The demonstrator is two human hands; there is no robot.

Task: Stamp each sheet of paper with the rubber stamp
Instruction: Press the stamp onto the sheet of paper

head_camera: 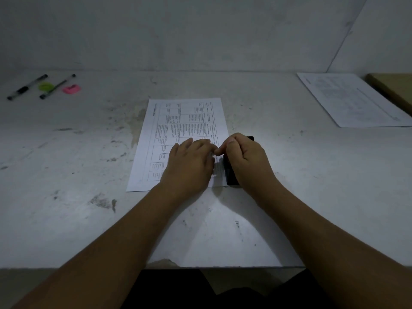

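Observation:
A printed sheet (178,121) with a table on it lies lengthwise in the middle of the white desk (66,175). My left hand (191,163) rests flat on the sheet's near right part, fingers fairly straight. My right hand (243,157) is curled over a black rectangular rubber stamp (230,175) at the sheet's right edge. Its thumb and forefinger pinch together close to my left fingertips. Most of the stamp is hidden under the hand. A second printed sheet (352,99) lies at the far right.
Two pens (26,86) (56,86) lie at the far left beside a green sticky pad (46,86) and a pink one (71,89). A brown board (394,88) sits in the far right corner. A wall stands behind the desk, whose near edge (89,267) is close to me.

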